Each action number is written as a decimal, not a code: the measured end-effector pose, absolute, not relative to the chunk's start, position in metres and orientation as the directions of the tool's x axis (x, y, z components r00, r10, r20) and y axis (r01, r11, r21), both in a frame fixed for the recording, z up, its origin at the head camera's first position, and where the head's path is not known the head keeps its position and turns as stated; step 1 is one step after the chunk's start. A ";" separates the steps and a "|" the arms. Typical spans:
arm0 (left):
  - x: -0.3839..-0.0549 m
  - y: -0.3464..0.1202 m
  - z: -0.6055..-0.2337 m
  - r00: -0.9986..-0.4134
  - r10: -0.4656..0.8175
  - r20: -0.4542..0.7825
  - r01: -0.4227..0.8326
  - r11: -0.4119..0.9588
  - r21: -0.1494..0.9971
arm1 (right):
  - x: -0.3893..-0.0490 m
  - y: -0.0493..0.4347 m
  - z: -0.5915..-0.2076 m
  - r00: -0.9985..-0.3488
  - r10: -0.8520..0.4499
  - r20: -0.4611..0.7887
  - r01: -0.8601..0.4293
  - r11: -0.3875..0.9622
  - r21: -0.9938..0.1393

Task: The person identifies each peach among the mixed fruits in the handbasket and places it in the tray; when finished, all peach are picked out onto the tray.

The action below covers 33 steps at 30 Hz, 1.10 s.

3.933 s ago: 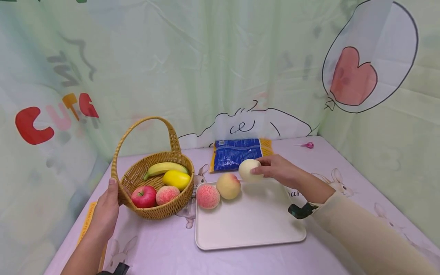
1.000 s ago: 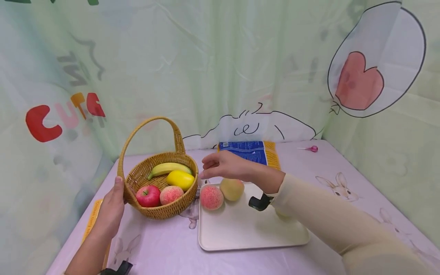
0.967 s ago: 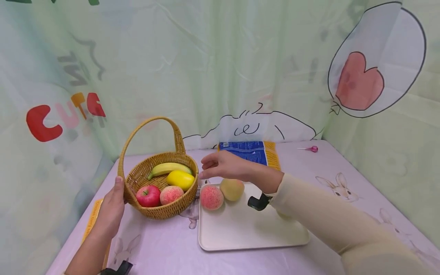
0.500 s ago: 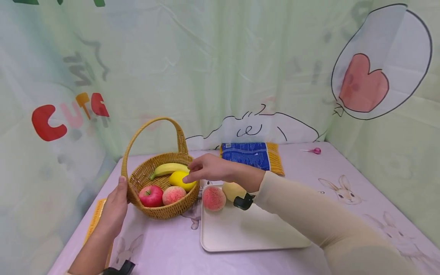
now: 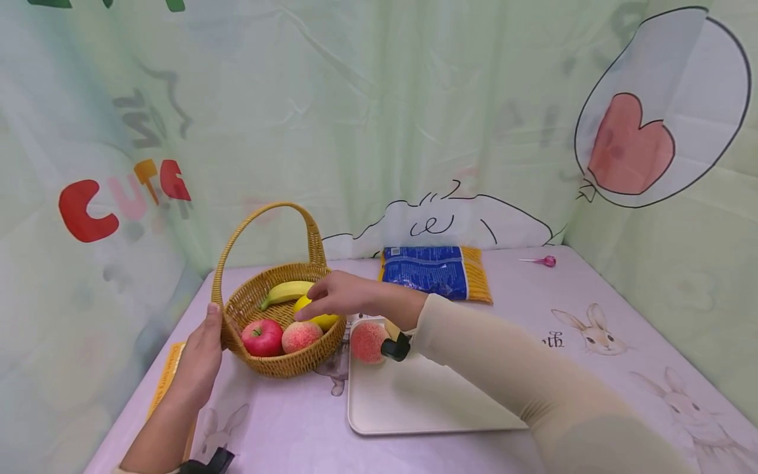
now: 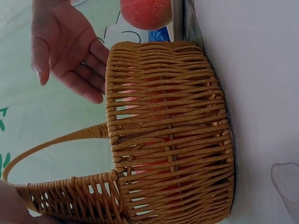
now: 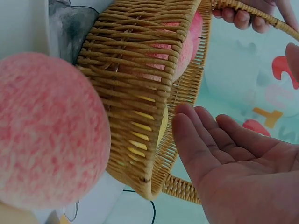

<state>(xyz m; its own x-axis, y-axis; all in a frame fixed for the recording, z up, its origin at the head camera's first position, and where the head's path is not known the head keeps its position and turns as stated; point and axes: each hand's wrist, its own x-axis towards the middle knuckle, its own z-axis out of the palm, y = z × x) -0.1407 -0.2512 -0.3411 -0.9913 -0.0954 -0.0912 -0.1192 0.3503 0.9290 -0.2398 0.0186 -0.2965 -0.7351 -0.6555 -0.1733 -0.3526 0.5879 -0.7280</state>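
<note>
My left hand (image 5: pixel 201 352) grips the base of the handle of a wicker basket (image 5: pixel 284 367); in the right wrist view its fingers (image 7: pixel 240 19) curl round the handle. Inside the basket lie a red apple (image 5: pixel 262 338), a pink peach (image 5: pixel 303 338), a banana (image 5: pixel 287 291) and a yellow oval fruit (image 5: pixel 326 322). Over the basket's right side hovers my right hand (image 5: pixel 343 295), holding nothing, its fingers loosely bent above the yellow fruit and partly hiding it. In the left wrist view the right palm (image 6: pixel 70 42) shows bare.
Right of the basket, a cream tray (image 5: pixel 426 408) holds a pink peach (image 5: pixel 367 342) and a pale yellow peach (image 5: pixel 391 331), mostly covered by my right wrist. A blue and yellow bag (image 5: pixel 423 271) and a lollipop (image 5: pixel 548 261) lie behind. An orange packet (image 5: pixel 164 378) lies at left.
My right hand has let go of a whitish round fruit, last seen on the tray and now behind the sleeve. It has moved left over the basket. The left hand keeps its grip.
</note>
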 end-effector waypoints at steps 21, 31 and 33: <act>-0.140 -0.251 -0.342 -0.990 -0.100 -0.102 -0.131 0.357 0.925 | -0.247 -0.003 -0.315 -0.691 -0.694 -0.202 -0.390 0.593 -0.705; -0.140 -0.251 -0.342 -0.988 -0.107 -0.108 -0.140 0.362 0.922 | -0.251 -0.012 -0.321 -0.651 -0.721 -0.236 -0.428 0.606 -0.671; -0.141 -0.251 -0.341 -0.988 -0.109 -0.108 -0.141 0.367 0.919 | -0.253 -0.014 -0.322 -0.646 -0.723 -0.246 -0.436 0.614 -0.658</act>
<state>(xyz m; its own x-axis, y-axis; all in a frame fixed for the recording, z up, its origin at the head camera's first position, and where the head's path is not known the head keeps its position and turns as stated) -0.1408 -0.2510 -0.3414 -0.9881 -0.1093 -0.1079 -0.1410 0.3671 0.9194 -0.2527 -0.0144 -0.3219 -0.6459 -0.7226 -0.2463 -0.4362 0.6141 -0.6578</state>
